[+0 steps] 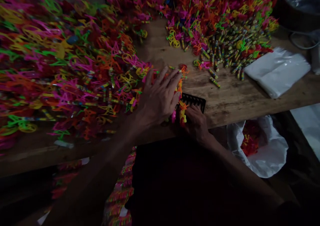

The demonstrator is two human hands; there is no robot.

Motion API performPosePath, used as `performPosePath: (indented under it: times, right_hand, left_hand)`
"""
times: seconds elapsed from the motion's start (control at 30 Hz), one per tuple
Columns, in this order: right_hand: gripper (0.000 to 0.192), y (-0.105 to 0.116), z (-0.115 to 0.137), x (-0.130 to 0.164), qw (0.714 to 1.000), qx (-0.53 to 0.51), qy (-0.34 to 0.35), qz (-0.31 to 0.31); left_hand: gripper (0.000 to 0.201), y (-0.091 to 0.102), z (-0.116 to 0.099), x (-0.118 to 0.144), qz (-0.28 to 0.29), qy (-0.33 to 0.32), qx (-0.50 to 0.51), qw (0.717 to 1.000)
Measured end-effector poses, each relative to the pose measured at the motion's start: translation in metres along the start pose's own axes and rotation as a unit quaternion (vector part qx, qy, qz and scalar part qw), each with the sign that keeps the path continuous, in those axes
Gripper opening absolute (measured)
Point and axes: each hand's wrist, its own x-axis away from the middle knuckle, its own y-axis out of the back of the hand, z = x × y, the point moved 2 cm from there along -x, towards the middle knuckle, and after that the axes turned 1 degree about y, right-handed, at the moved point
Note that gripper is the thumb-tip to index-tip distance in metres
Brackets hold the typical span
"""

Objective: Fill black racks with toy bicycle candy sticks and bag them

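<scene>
Left hand [160, 96] lies flat, fingers spread wide, pressing down on a small clump of toys [180, 96] near the front edge of the surface [232, 99]. It grips nothing; it looks like it is there to pin the pieces so they don't slide. Right hand [196, 122] sits at the front edge, curled round the near end of a black tray [193, 101] with toys bunched against it; fingers closed on that bundle, though how tight I cannot tell in this dim light. The tray lies just beside the left fingertips, touching the clump.

Big pile [62, 63] of pink, orange, yellow and green plastic pieces covers the left half of the surface, probably stock kept within easy reach. A second heap [200, 16] fills the back edge, with striped sticks [225, 53] spilled towards the right. Folded plastic bags [277, 71] rest near the right edge, well apart from the hands. An open bag [260, 146] with red pieces hangs below the front edge, seemingly to catch finished lots.

No brand, label or readable writing anywhere; the sticks carry print too small and blurred to read.
</scene>
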Motion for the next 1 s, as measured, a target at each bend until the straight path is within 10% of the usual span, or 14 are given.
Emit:
performPosePath:
  times: [0.43, 1.0]
  right_hand:
    - [0.019, -0.006, 0.005, 0.007, 0.995, -0.022, 0.030, -0.091]
    - [0.021, -0.008, 0.016, -0.008, 0.999, 0.011, -0.037, -0.010]
  left_hand:
    - [0.054, -0.002, 0.004, -0.002, -0.005, 0.003, -0.009, 1.000]
    - [0.055, 0.004, 0.001, -0.005, 0.022, 0.002, 0.000, 1.000]
